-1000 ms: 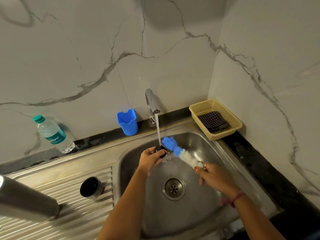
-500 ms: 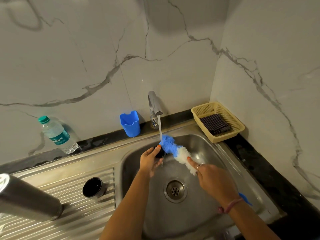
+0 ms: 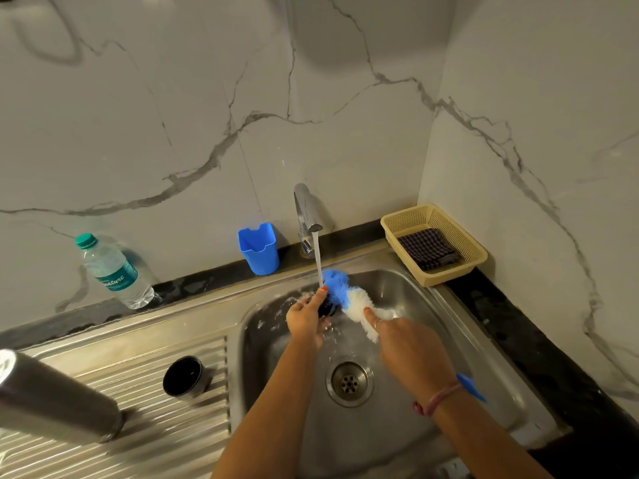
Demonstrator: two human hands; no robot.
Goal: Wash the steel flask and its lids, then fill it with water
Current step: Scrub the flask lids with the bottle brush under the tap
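Observation:
Over the steel sink (image 3: 449,305), my left hand (image 3: 306,319) grips a small black lid (image 3: 326,307) under the running stream from the tap (image 3: 307,212). My right hand (image 3: 404,344) holds a blue and white bottle brush (image 3: 345,293) with the index finger laid along its white bristles. The blue head of the brush presses against the lid. The steel flask (image 3: 52,399) stands on the ribbed drainboard at the left. A second, cup-shaped lid (image 3: 185,376) sits open side up on the drainboard near the sink.
A plastic water bottle (image 3: 112,269) leans against the marble wall at the back left. A blue holder (image 3: 259,248) stands left of the tap. A beige basket (image 3: 463,233) with a checked cloth (image 3: 428,248) fills the back right corner. The drain (image 3: 349,382) lies below my hands.
My right hand slid up the brush toward the bristles and pushed the blue head against the lid. My left hand turned the lid under the stream, and water now splashes around it.

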